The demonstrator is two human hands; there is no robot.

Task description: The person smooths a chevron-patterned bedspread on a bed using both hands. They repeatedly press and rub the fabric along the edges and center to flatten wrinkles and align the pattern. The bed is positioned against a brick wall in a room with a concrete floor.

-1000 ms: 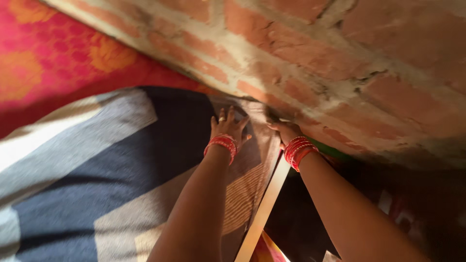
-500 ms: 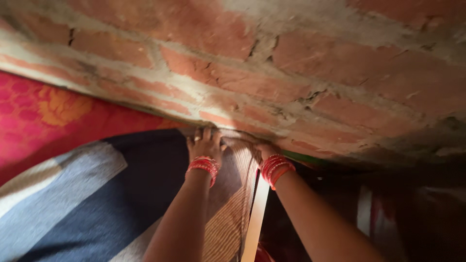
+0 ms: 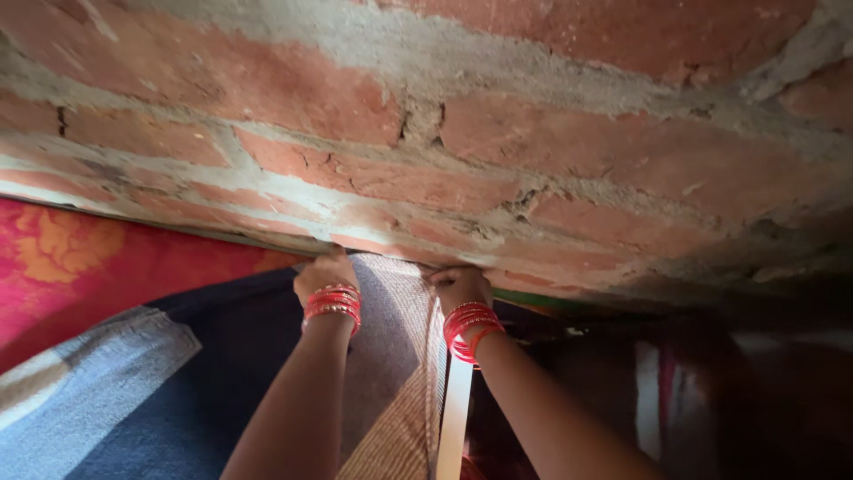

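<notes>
Both hands, left hand and right hand, having slid forward, are now clamping the striped blanket edge against the brick wall.

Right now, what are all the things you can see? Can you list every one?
brick wall: one, red-orange with grey mortar, across the top
floral cloth: one, pink and orange, far left
blanket: one, dark blue and grey blocks, lower left
striped cloth: one, brown and tan, centre, its top edge at the wall
pale strip: one, cream, beside the striped cloth
bangles: red, stacked on both wrists
left hand: fingers tucked at the wall
right hand: on the cloth edge
</notes>
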